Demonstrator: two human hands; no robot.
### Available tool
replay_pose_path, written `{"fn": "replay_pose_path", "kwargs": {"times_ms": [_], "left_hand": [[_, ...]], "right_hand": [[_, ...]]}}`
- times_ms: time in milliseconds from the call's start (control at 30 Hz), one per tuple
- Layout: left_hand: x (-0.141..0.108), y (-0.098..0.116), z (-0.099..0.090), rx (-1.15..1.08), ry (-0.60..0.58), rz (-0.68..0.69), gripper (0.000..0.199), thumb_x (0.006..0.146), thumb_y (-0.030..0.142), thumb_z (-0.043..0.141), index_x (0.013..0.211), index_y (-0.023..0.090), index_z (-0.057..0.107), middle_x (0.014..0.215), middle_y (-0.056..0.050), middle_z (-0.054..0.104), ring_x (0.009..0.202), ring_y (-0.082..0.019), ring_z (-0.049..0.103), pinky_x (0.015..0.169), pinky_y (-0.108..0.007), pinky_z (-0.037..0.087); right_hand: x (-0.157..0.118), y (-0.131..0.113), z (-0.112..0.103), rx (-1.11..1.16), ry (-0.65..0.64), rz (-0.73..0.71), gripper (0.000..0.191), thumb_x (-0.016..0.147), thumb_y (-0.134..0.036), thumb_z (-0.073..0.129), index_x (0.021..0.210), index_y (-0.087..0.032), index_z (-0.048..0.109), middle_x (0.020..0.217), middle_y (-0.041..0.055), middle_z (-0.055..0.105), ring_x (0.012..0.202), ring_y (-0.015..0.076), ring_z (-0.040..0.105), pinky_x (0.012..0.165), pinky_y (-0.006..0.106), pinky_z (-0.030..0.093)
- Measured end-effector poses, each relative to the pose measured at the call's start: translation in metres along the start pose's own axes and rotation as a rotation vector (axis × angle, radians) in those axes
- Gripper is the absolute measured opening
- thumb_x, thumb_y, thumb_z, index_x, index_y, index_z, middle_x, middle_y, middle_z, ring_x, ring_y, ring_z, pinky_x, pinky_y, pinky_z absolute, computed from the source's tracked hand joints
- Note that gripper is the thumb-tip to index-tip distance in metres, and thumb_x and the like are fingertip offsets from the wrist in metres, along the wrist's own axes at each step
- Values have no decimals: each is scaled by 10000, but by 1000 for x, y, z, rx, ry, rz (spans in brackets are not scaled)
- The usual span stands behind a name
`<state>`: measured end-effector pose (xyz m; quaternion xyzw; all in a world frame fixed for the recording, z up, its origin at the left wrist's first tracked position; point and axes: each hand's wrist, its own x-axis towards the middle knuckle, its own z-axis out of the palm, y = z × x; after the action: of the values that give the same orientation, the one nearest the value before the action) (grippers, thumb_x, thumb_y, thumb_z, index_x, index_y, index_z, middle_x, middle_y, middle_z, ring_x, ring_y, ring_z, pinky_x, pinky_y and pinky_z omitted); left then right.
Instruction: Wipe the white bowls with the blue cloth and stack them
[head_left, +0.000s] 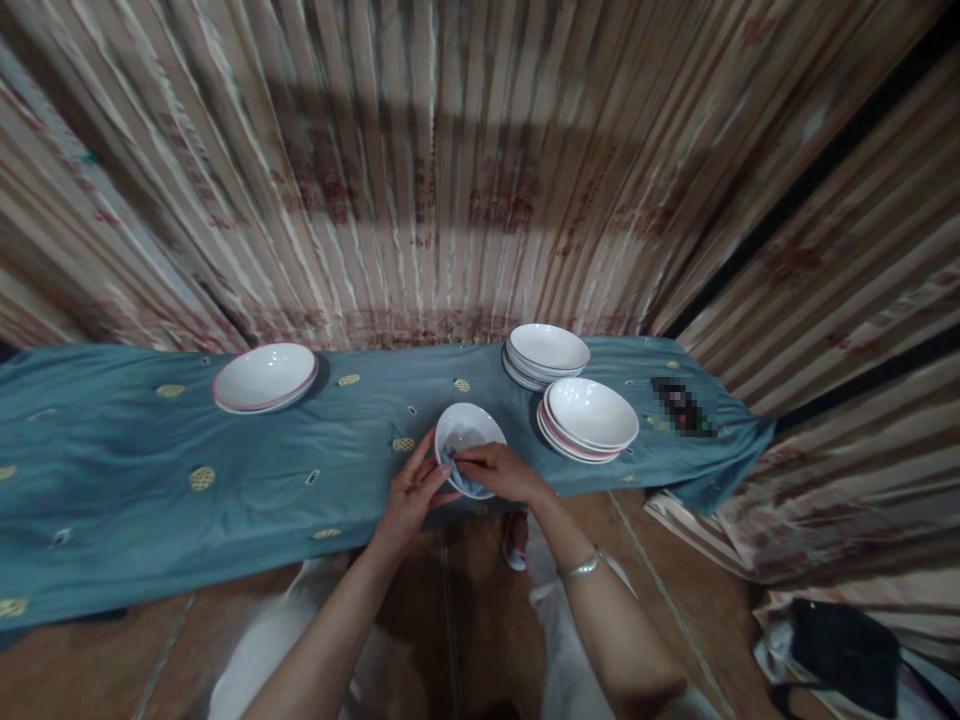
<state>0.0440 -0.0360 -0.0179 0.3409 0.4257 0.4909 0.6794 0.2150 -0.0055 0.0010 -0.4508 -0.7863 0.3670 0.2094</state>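
Nearest, both forearms reach forward, a bracelet point(583, 564) on the right wrist. The left hand point(414, 487) has its grip closed on the near left side of a bowl point(472, 425), thumb over the rim; the right hand point(499, 472) comes in over the right rim, its grip narrow, pinching a cloth point(459, 472) inside. So the bowl lies between the hands, ahead of both wrists, at the tabletop's near edge; whether its base touches down I cannot tell. Being round, it has no long axis; its mouth faces up, tipped somewhat toward the person. It is white, glossy and fairly deep, and the cloth is blue-grey, bunched against the near inner wall. Beyond, on the tabletop point(262, 480), a near stack point(589, 415) of dishes stands right of the bowl, a far stack point(547, 348) just behind that, and a red-rimmed dish point(266, 378) well to the left. A pleated curtain point(480, 130) hangs behind.
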Motion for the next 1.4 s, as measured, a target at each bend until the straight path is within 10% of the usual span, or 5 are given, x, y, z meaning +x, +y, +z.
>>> {"fn": "replay_pose_path", "kwargs": {"times_ms": [300,900,1400], "left_hand": [[3,-2,0,3,12,4,874,660,396,787,1438,259,412,1170,-86,675,1108,-298,617,803,-407,591],[-2,-4,2,66,-86,16,950,646,394,793,1469,222,350,1369,-123,561,1171,-330,584,807,-397,591],[2,-5,-1,68,-55,35,845,639,399,789,1401,249,459,1338,-102,586,1169,-328,582,782,-385,591]], "right_hand": [[12,6,21,529,223,-87,391,824,-409,583,1145,-211,685,1100,46,711,1065,209,634,980,367,456],[21,36,13,300,635,-12,425,825,-214,532,1238,-248,631,1195,74,649,1095,223,613,1017,408,441],[11,-1,11,604,280,-192,251,860,-368,614,1056,-265,732,1159,44,679,1110,191,607,991,344,450]]}}
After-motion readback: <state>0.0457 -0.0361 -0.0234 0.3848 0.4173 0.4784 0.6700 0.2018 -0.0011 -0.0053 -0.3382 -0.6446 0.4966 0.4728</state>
